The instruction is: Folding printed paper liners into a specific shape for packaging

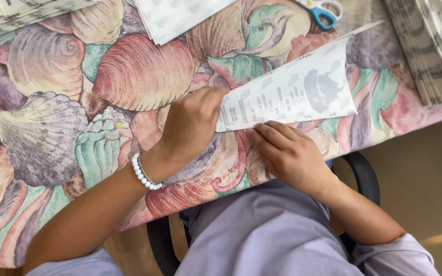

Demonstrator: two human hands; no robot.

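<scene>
White printed paper (303,89) rolled into a cone lies on the shell-print tablecloth (52,117), narrow end at 9 o'clock by the hands, wide mouth opening toward 3 o'clock, one long corner pointing to 1 o'clock. Left hand (190,125) sits at the cone's tip, fingers curled and pressed together, gripping the narrow end; thumb hidden, so exact pinch can't be told. Pearl bracelet (144,174) on the left wrist. Right hand (290,153) at 6 o'clock of the cone, fingers straight and close together, tips touching the paper's lower edge and flat on the cloth. Scissors (323,11) with blue and yellow handles at 12 o'clock of the cone, well apart from both hands. Paper stack (177,15) at 11 o'clock, another stack (431,51) at 3 o'clock near the table edge, a third stack (11,13) in the far 10 o'clock corner. Lilac clothing (262,235) and a black chair (364,174) below the table edge at 6 o'clock.
</scene>
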